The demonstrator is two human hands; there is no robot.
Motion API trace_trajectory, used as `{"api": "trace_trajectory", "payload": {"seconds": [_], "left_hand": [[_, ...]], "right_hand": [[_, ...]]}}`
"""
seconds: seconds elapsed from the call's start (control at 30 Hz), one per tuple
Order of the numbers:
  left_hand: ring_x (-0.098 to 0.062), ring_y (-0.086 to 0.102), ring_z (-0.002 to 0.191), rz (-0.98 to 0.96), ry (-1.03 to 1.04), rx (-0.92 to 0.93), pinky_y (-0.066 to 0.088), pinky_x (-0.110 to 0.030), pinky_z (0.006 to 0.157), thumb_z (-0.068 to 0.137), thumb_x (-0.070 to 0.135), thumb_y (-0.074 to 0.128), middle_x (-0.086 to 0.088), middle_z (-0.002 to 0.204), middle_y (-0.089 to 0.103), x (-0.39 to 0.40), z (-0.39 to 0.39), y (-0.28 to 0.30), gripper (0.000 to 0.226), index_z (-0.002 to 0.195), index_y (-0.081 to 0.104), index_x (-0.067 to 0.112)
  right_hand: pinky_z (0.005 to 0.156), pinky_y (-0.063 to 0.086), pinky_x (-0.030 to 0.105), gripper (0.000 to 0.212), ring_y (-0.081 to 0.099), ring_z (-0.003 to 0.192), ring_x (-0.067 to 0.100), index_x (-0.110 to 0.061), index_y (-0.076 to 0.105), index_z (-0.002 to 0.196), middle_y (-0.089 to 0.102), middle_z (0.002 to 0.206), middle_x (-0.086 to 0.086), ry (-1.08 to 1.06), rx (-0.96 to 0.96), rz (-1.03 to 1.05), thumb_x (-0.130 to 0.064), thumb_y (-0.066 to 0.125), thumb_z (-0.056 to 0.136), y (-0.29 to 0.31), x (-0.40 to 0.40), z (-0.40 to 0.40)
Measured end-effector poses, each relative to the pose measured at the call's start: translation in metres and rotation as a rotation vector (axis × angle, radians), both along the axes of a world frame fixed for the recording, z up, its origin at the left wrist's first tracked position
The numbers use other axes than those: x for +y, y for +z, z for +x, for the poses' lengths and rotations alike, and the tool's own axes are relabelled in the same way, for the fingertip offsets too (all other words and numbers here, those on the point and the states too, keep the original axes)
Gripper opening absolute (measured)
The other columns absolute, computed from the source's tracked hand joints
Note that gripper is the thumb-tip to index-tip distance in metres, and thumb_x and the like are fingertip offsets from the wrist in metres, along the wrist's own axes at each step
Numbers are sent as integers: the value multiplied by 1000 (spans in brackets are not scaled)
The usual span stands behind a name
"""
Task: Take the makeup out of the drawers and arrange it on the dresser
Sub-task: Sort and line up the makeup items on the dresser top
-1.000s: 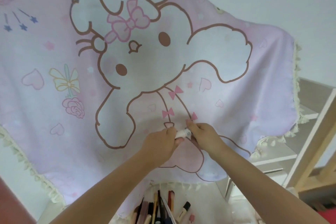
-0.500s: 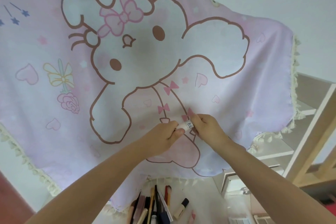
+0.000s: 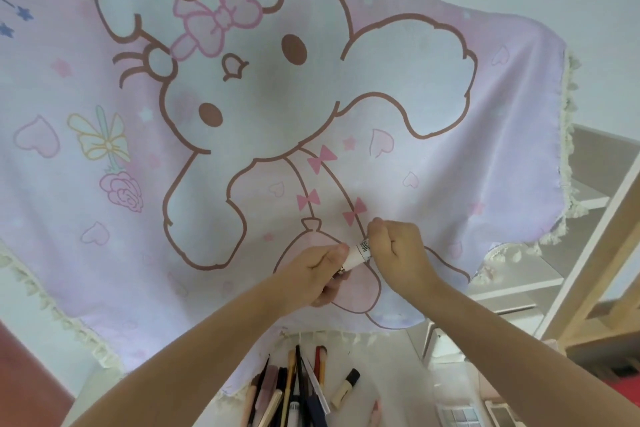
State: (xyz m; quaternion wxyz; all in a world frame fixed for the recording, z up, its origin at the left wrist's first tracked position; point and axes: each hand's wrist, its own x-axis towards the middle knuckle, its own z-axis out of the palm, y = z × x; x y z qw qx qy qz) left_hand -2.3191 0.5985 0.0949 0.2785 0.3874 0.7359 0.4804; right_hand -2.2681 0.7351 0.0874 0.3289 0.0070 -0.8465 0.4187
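A small white makeup tube (image 3: 358, 254) with dark print on its label is held in front of me between both hands, above the dresser top. My right hand (image 3: 400, 255) grips its upper end with curled fingers. My left hand (image 3: 317, 274) pinches the lower end, where a metal-looking band shows. Below, on the white dresser top (image 3: 391, 378), lies a row of several makeup pencils and brushes (image 3: 294, 388) side by side, with a short cream stick with a black cap (image 3: 344, 388) to their right.
A pink cloth with a cartoon animal print and tassel fringe (image 3: 242, 114) hangs behind the dresser. A palette (image 3: 457, 416) lies at the lower right. White shelves (image 3: 512, 291) and a wooden frame (image 3: 595, 253) stand to the right.
Both hands have stayed together on the white tube. More of the tube shows between them now, and my right hand has shifted slightly up and right.
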Motion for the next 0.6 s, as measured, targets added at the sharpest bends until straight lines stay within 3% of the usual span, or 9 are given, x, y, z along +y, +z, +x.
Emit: {"api": "trace_trajectory", "payload": {"seconds": [0.07,0.13,0.23,0.3,0.37,0.4,0.47,0.53,0.6], "left_hand": [[1,29,35,1,16,32,25,-9,39,100,24,23,13,38,34,1,-2,-2,37,68,41,16],[1,33,39,-35,86,177,28,-8,42,100,23,25,13,43,38,0,-6,-2,35,70,43,20],[-3,34,49,-110,128,323,31,-10,47,100,24,25,7,56,37,-2,-10,-4,35,69,41,26],[-5,33,49,-136,116,303,30,-9,46,100,25,25,6,57,36,-4,-10,-5,35,70,42,24],[-4,34,50,-166,117,338,30,-10,47,100,26,24,6,58,36,-5,-11,-7,35,70,41,25],[-3,34,52,-198,109,376,30,-10,48,100,26,23,7,59,37,-5,-10,-8,35,70,40,25],[-2,33,54,-239,88,434,33,-9,49,101,25,22,9,61,36,-4,-9,-12,32,76,42,21],[-2,33,54,-270,65,465,34,-8,50,101,25,21,8,62,36,-3,-9,-15,30,83,43,15],[-3,32,54,-307,46,486,33,-10,50,101,26,20,8,62,35,-3,-11,-18,31,82,42,16]], "right_hand": [[42,28,11,43,41,39,3,-25,27,47,28,38,-10,95,-58,37,-33,32,89,6,8,-3],[42,30,9,47,41,34,2,-19,40,50,39,36,-8,183,-266,-16,-28,39,96,12,17,-4],[47,36,9,32,45,36,-1,-19,51,63,50,38,-12,320,-434,1,-20,45,94,11,27,0],[58,44,11,21,55,55,-4,-23,56,83,58,64,-15,399,-403,-46,-4,51,90,8,30,5],[70,49,15,37,59,78,-2,-30,52,101,58,91,-12,490,-393,-113,4,54,86,4,36,5],[69,49,17,38,60,82,5,-32,50,105,58,95,-11,489,-416,-147,0,55,86,4,35,6],[56,47,21,14,61,67,14,-27,54,98,62,79,-9,430,-483,-136,-16,49,91,1,33,4],[48,43,22,25,55,47,11,-21,55,72,60,55,-9,332,-519,22,-24,44,94,-1,30,3],[53,48,22,26,59,54,7,-25,55,70,61,63,-9,374,-483,2,-10,51,91,-6,31,2]]}}
